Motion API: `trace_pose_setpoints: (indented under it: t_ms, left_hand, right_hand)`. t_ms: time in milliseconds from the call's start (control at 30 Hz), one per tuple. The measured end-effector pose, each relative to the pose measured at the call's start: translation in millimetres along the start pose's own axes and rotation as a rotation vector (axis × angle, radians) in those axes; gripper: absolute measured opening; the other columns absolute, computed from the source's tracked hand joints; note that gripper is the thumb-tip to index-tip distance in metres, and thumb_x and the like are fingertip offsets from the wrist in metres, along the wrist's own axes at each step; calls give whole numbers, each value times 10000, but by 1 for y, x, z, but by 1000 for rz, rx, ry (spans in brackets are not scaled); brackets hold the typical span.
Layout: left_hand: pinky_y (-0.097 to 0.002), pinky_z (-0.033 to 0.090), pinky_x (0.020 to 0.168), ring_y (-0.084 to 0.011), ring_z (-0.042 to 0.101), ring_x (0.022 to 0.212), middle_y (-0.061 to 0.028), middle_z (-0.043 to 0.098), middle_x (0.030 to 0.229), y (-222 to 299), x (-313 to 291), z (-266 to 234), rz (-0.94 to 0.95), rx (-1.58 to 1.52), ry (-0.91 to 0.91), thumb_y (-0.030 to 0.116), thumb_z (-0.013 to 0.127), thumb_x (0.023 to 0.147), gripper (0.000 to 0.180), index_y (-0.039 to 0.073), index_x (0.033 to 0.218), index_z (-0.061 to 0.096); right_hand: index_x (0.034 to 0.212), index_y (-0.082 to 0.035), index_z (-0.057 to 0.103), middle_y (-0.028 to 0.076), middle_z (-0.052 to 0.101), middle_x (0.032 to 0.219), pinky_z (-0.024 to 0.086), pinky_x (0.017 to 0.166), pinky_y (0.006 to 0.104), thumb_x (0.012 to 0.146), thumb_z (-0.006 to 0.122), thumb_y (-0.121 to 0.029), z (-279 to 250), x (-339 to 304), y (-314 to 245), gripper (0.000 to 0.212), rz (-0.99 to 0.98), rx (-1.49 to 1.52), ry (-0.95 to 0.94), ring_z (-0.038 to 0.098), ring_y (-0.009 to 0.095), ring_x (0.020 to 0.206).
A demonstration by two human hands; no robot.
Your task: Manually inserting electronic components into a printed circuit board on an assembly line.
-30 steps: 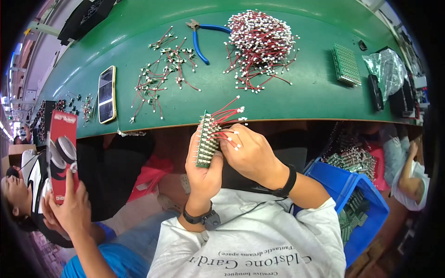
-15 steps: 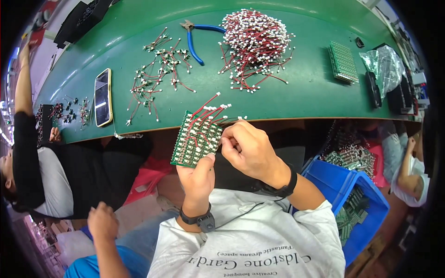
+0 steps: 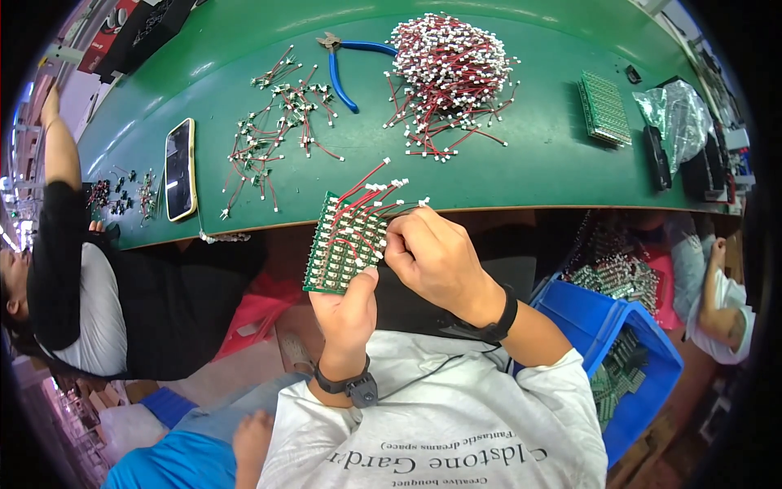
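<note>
In front of the bench (image 3: 554,175), our left hand (image 3: 346,314) grips the green board (image 3: 324,265), thumb over its lower edge.
Our right hand (image 3: 440,257) curls its fingers at the board's right edge; we cannot tell whether the tips pinch anything. Red wires (image 3: 357,186) fan up from the board, so a sideways tug could snag or strain one, we judge, and a loosened left thumb could let the board tilt or drop off the bench side. Beyond, the wire heap (image 3: 452,65) lies tangled, where pulling one lead might drag others.
</note>
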State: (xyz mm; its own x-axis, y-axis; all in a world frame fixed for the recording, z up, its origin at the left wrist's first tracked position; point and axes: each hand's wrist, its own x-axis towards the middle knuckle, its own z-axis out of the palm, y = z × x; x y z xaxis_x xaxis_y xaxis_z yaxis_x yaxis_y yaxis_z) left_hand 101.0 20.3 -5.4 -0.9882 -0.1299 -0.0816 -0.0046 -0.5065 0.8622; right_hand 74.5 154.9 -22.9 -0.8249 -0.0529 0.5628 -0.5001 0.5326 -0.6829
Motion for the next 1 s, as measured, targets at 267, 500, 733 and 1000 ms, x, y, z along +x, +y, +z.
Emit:
trace_pose_setpoints:
  t_ms: [267,500,733,1000]
  left_hand:
    - [-236,486,760,-99,603,893,-57,634,1021,-4,-1,-3,-9,10,14,-195,532,766,385,-51,1119,584]
    - [-274,484,839,-162,615,979,-109,623,1100,-9,-3,-15,11,100,-54,-179,493,748,461,-72,1193,549]
    - [-207,465,817,-68,563,936,-53,607,1151,-13,-3,-13,37,277,-115,-151,506,796,576,-71,1365,477]
    - [-174,455,691,-55,569,847,-93,635,1164,-11,-1,-21,66,205,-125,-151,477,781,616,-67,1391,451]
  right_hand:
    - [863,-3,588,108,582,774,508,568,369,699,699,50,-5,-1,1,206,10,-23,-88,605,282,643]
    - [898,-4,588,115,567,808,527,616,363,725,706,-40,-9,-2,-3,212,-60,-239,-286,618,283,731]
    - [896,-6,593,117,601,839,552,654,363,740,703,-43,-5,-3,0,194,-37,-220,-229,635,295,760]
    - [863,27,599,129,594,815,530,615,390,732,676,43,-9,-4,1,153,-70,-186,-147,615,304,713]
